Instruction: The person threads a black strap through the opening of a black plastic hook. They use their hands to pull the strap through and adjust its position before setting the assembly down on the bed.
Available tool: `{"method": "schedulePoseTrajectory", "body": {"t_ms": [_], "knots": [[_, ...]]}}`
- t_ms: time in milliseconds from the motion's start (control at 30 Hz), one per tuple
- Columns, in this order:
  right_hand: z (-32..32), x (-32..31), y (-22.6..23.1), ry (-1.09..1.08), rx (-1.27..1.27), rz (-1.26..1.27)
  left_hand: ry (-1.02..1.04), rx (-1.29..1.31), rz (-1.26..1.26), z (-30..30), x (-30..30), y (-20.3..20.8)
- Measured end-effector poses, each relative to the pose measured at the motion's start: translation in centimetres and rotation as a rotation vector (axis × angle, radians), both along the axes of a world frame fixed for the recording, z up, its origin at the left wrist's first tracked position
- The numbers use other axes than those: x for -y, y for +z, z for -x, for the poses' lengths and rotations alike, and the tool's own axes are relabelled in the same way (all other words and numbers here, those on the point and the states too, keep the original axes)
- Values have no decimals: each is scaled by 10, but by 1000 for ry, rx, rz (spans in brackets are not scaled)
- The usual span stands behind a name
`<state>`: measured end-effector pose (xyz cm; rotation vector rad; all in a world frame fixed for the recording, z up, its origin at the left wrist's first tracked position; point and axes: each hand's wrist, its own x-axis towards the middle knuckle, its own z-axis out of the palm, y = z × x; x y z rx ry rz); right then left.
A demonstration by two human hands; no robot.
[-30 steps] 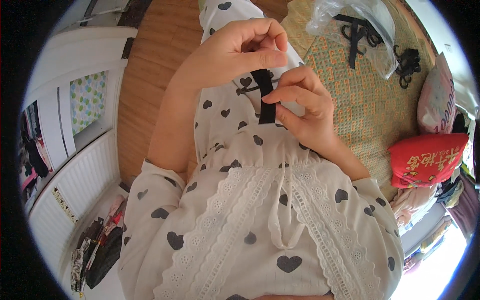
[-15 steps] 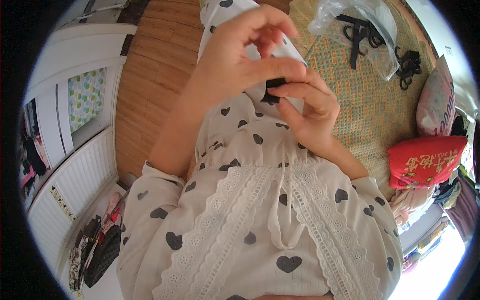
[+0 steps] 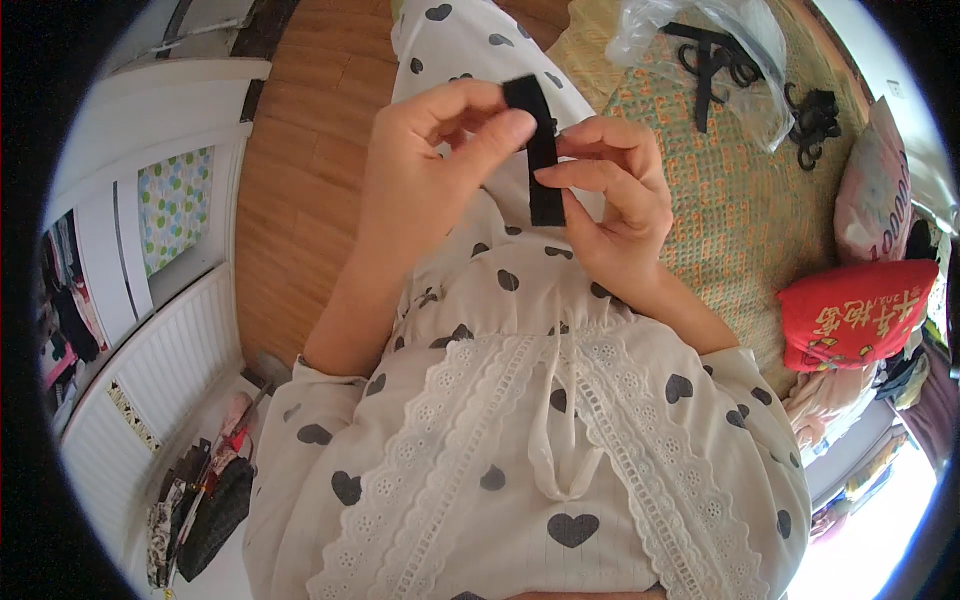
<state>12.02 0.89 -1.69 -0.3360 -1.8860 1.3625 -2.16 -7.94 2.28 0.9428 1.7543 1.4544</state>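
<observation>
Between my two hands, above my lap, is a short flat black strip point(image 3: 543, 190), held nearly upright with its top tilted left. A small dark bump shows on its right edge near the middle. My left hand point(image 3: 435, 150) is closed at the strip's upper end, thumb and forefinger pinching it. Lower down, my right hand point(image 3: 620, 195) grips the strip from the right side, with fingers bent and the thumb behind its lower part. What the strip is made of, I cannot tell.
On the patterned bed cover point(image 3: 720, 220) at right lie a clear plastic bag point(image 3: 765, 105), a black T-shaped piece point(image 3: 706, 85) with rings, and a cluster of black hooks point(image 3: 815, 125). Beyond are a red cushion point(image 3: 850, 315) and a pink one point(image 3: 868, 210). Wooden floor point(image 3: 300, 170) and white furniture are left.
My left hand has come down from above and now grips the strip's upper end. The strip, mostly hidden before, shows along its length. My right hand keeps its hold.
</observation>
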Motion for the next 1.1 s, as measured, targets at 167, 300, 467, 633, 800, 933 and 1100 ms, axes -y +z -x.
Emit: {"method": "schedulePoseTrajectory", "body": {"t_ms": [167, 300, 467, 633, 800, 933, 1100], "knots": [[-3, 3, -14, -19, -30, 23, 111, 171, -25, 1, -3, 0], [-2, 6, -22, -83, -51, 150, 70, 82, 26, -3, -3, 2], [0, 5, -23, -136, -61, 267, 48, 132, -1, -5, -3, -4], [3, 5, -22, -135, -74, 287, 96, 30, -7, -9, -7, -5], [4, 4, -25, -155, -52, 261, 48, 125, 27, -5, -9, -9], [4, 3, -23, -155, -47, 300, 89, 234, -63, -9, -13, -5], [5, 2, -21, -147, -58, 305, 122, 184, -41, -9, -13, -5]]}}
